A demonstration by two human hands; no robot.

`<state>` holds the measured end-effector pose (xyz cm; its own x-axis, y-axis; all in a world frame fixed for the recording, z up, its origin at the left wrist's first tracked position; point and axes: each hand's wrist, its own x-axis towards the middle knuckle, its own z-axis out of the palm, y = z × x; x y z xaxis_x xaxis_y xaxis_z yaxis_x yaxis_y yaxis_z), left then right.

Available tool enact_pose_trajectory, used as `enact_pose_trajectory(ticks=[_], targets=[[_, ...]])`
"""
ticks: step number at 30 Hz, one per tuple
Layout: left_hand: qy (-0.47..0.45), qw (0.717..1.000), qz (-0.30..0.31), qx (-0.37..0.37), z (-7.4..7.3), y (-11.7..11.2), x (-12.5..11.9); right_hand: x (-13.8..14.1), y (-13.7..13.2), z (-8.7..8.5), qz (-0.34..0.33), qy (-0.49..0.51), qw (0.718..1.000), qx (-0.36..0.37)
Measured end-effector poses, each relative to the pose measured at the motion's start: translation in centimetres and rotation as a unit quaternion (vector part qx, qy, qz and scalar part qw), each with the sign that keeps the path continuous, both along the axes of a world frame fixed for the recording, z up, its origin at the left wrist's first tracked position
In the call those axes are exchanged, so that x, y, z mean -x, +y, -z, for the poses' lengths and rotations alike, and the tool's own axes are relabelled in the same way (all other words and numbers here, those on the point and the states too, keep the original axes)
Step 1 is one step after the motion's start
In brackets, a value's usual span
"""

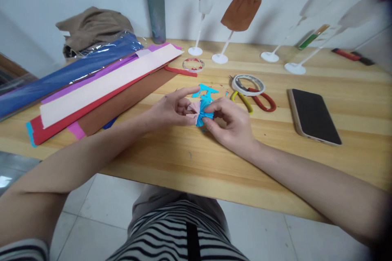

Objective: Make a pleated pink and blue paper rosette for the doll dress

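Between my two hands, just above the table, is a small pleated paper flower (pixel 200 115), pale pink on its left side and bright blue on its right. My left hand (pixel 174 108) grips the pink side, its index finger stretched out above. With thumb and fingers, my right hand (pixel 231 122) pinches the blue side. Blue paper scraps (pixel 206 89) lie on the table just beyond the flower. Close by on the right are scissors with red and yellow handles (pixel 266 102), partly under a roll of white tape (pixel 248 85).
Stacked coloured paper sheets (pixel 113 85) cover the left of the wooden table (pixel 171 163). A phone (pixel 315 116) lies at the right. White stands (pixel 219 58) holding paper-wrapped forms line the back, near a tall bottle (pixel 155 8). A smaller tape roll (pixel 193 64) sits behind the scraps.
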<state>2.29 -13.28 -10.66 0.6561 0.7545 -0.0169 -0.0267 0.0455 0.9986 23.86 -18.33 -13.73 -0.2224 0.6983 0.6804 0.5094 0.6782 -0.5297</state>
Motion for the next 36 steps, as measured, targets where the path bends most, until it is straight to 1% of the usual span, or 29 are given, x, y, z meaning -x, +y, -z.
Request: enact_pose_trajectory(ticks=[3, 7, 10, 12, 14, 17, 20, 23, 24, 26, 29, 32, 34, 36], targets=[[-0.016, 0.999, -0.016, 0.038, 0.2, -0.2, -0.2, 0.2, 0.0, 0.0, 0.007, 0.029, 0.999, 0.018], [-0.027, 0.996, -0.033, 0.08, 1.3, 0.1, -0.7, 0.3, 0.1, 0.2, 0.011, 0.045, 0.998, 0.039], [-0.045, 0.992, -0.079, 0.089, 1.8, 0.4, -0.8, 0.4, 0.2, 0.1, 0.007, 0.052, 0.998, 0.037], [-0.054, 0.989, -0.099, 0.098, 1.8, 0.4, -0.8, 0.5, 0.3, 0.0, -0.001, 0.059, 0.998, 0.032], [-0.07, 0.986, -0.112, 0.1, 1.4, 0.0, -0.9, 0.7, 0.4, -0.1, -0.006, 0.071, 0.997, 0.029], [-0.091, 0.982, -0.131, 0.096, 0.9, -0.7, -1.2, 0.9, 0.5, -0.2, 0.008, 0.102, 0.994, 0.024], [-0.088, 0.977, -0.175, 0.081, 1.0, -0.9, -2.0, 0.9, 0.4, -0.2, 0.018, 0.119, 0.992, 0.029], [-0.103, 0.97, -0.211, 0.069, 1.2, -0.3, -2.5, 0.9, 0.2, -0.2, 0.0, 0.111, 0.993, 0.045], [-0.106, 0.969, -0.213, 0.065, 1.1, -0.1, -2.6, 0.9, 0.2, -0.2, -0.012, 0.102, 0.994, 0.044], [-0.101, 0.97, -0.214, 0.056, 0.7, 0.4, -2.4, 0.9, 0.0, -0.3, -0.044, 0.08, 0.995, 0.035], [-0.075, 0.97, -0.23, 0.033, -0.6, 1.1, -1.3, 0.8, 0.0, -0.3, -0.081, 0.051, 0.995, 0.025], [-0.039, 0.964, -0.263, 0.011, -1.9, 2.1, 0.4, 0.7, 0.2, -0.3, -0.07, 0.03, 0.996, 0.043], [-0.055, 0.955, -0.292, 0.003, -2.7, 2.8, 1.6, 0.7, 0.3, -0.2, -0.055, 0.02, 0.997, 0.057], [-0.06, 0.947, -0.315, 0.018, -3.1, 3.4, 2.6, 0.6, 0.4, -0.2, -0.044, 0.015, 0.997, 0.063]])
